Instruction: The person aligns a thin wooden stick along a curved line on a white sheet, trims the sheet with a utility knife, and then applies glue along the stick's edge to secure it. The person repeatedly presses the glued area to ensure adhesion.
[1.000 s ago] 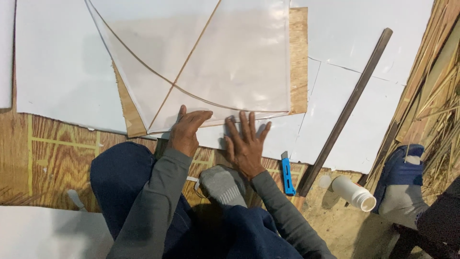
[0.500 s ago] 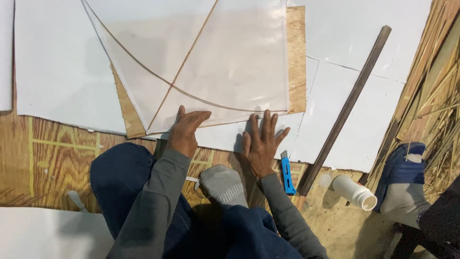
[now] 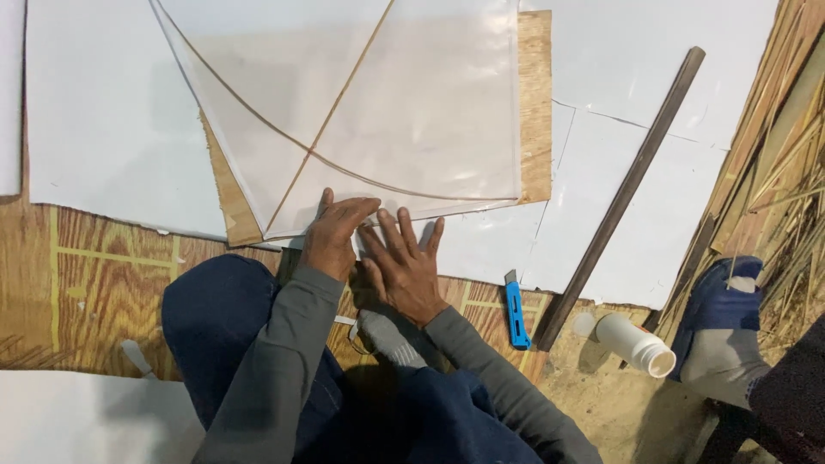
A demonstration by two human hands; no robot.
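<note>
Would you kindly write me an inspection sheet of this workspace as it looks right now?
Surface: wood-grain floor with pale lines, partly covered by white sheets.
Job's things: clear film kite with thin crossed sticks, lying on a plywood board.
Clutter: blue utility knife, long dark wooden strip, white plastic bottle on its side.
Grippers: left hand and right hand both open, pressed flat side by side at the kite's lower edge.
Cables: nothing seen.
Surroundings: bundle of thin sticks at right; another person's blue and grey socked foot beside it.
</note>
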